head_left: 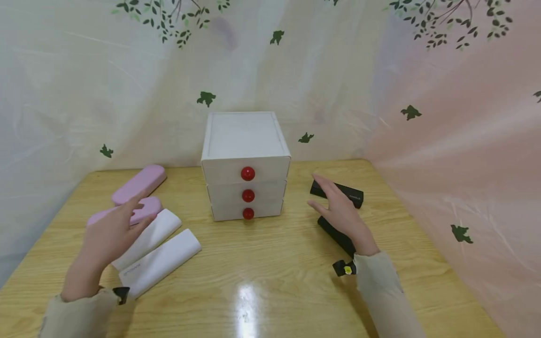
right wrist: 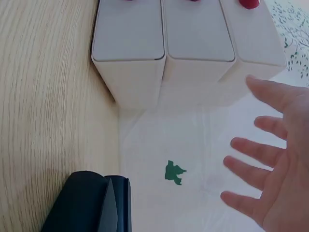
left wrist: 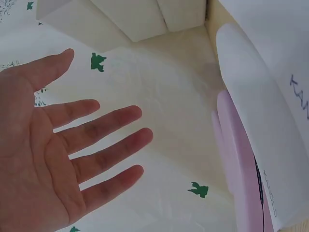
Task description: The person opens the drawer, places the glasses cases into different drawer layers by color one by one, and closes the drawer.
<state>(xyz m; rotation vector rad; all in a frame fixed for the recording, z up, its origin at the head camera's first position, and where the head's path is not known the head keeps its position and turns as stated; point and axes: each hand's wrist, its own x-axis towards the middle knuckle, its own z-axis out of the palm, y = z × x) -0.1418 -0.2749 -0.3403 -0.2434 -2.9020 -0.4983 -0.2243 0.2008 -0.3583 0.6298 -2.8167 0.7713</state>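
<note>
A white drawer unit [head_left: 246, 136] with three red knobs [head_left: 248, 173] stands on a wooden table [head_left: 279, 281], its drawers shut and its front towards the person. Left of the drawer unit lie two pink cases [head_left: 139, 184], with two white cases [head_left: 162, 263] nearer the person; right of it lie two black cases [head_left: 355, 196]. The cases seem sorted into pairs by colour, set on either side so that the ground before the drawer unit lies between them and both groups are within reach. The slant of the white pair probably suits a hand coming from the person's side.

To the left of the drawer unit, the left hand [head_left: 109, 234] hovers with fingers extended and spread, thumb well apart, holding nothing; the pink and white cases lie below it, apart from it in the left wrist view. To the right of the drawer unit, the right hand [head_left: 342, 213] is equally wide open and holds nothing; the black cases lie beneath it, one beyond and one under the wrist, neither touched.
</note>
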